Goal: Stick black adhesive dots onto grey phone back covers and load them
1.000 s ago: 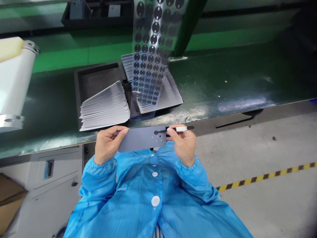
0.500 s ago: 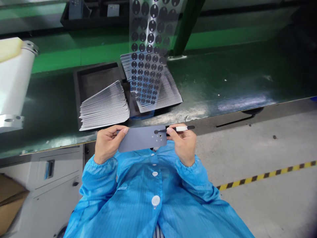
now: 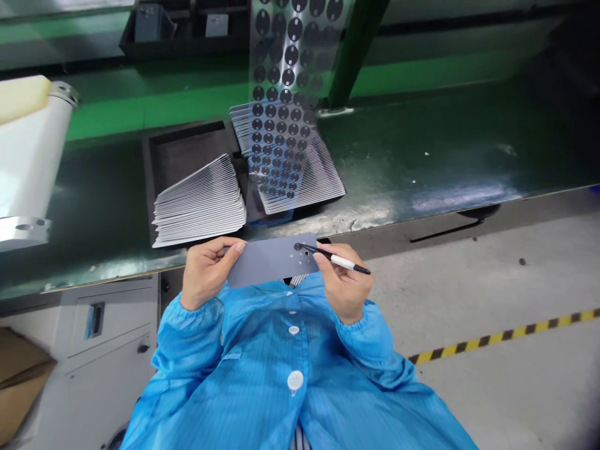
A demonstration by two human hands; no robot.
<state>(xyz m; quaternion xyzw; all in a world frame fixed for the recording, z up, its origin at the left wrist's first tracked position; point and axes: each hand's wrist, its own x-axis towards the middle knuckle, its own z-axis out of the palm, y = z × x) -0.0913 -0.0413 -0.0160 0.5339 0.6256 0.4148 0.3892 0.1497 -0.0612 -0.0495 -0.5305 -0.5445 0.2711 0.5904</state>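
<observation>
My left hand (image 3: 206, 275) is closed on the left end of a flat grey plate (image 3: 269, 260), held level in front of my chest. My right hand (image 3: 344, 286) is closed on a thin black tweezer-like tool (image 3: 335, 258) with a white band. The tool's tip touches a small dark round disc (image 3: 297, 247) near the plate's right end. Small holes show beside the disc.
A dark green bench (image 3: 422, 156) runs ahead. On it a black tray (image 3: 187, 147) holds a fanned stack of grey plates (image 3: 201, 203); a second stack (image 3: 300, 172) lies beside it. A clear strip of dark discs (image 3: 285, 94) hangs above. A white roll (image 3: 28, 156) stands left.
My right hand has turned, so the tool's back end has swung down and to the right. The tip stays at the disc. My left hand and the plate are almost unmoved.
</observation>
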